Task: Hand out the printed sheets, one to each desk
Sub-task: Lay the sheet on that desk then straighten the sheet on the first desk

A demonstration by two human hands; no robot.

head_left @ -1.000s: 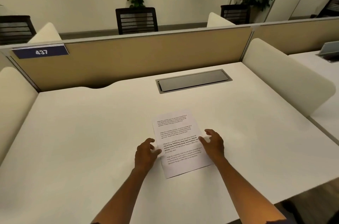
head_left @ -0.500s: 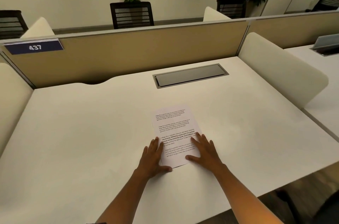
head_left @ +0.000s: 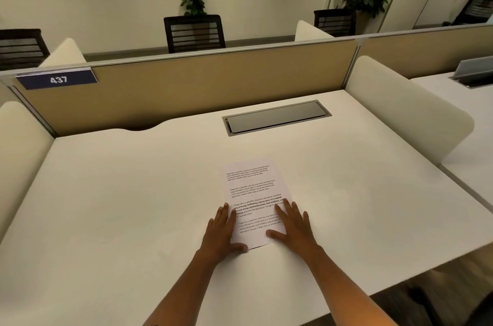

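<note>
White surface [head_left: 133, 205] with one printed sheet [head_left: 252, 192] lying near-centre, slightly skewed. Left hand [head_left: 221, 232] and right hand [head_left: 294, 224] lie flat, grip spread, covering its near corners. Text too small to read fully.

Bare desk [head_left: 120, 205] between side dividers [head_left: 405, 112].

My white desk [head_left: 120, 205] carries one printed sheet [head_left: 253, 192], lying flat near its front edge. My left hand [head_left: 221, 232] and right hand [head_left: 294, 227] rest flat on it.
</note>
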